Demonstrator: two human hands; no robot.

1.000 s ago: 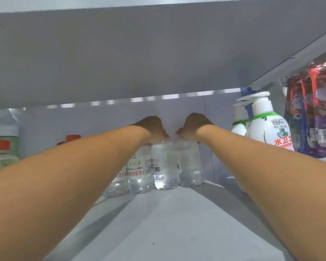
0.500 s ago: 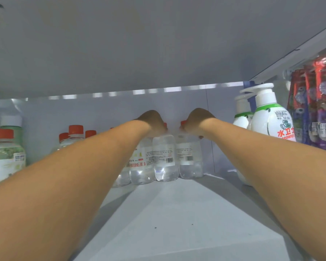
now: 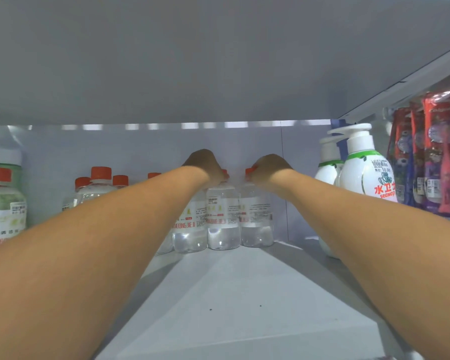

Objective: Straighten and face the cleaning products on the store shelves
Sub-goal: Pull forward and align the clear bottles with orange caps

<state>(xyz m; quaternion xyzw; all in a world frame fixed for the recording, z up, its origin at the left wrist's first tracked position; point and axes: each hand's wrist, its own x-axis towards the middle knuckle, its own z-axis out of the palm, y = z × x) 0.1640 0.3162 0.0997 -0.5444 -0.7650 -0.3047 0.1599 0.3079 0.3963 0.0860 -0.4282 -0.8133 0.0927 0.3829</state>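
Several clear bottles with red caps and white labels stand at the back of a grey shelf [image 3: 234, 302]. My left hand [image 3: 205, 165] grips the red cap of one clear bottle [image 3: 222, 216] near the middle. My right hand [image 3: 269, 166] grips the cap of the neighbouring clear bottle [image 3: 256, 219] to its right. Both arms reach deep into the shelf. A third bottle [image 3: 190, 229] stands just left of these, partly behind my left forearm. Fingertips are hidden behind the knuckles.
More red-capped clear bottles [image 3: 99, 185] stand at the back left, and a larger green-tinted bottle [image 3: 3, 206] at the far left. White pump bottles [image 3: 364, 170] stand at the right, with hanging red and purple packs [image 3: 431, 157] beyond. The upper shelf's underside [image 3: 218, 61] hangs low.
Both hands have stayed on the two bottle caps. The view has tilted, so the bottles and hands sit slightly lower in the frame and more bottles show at the left.
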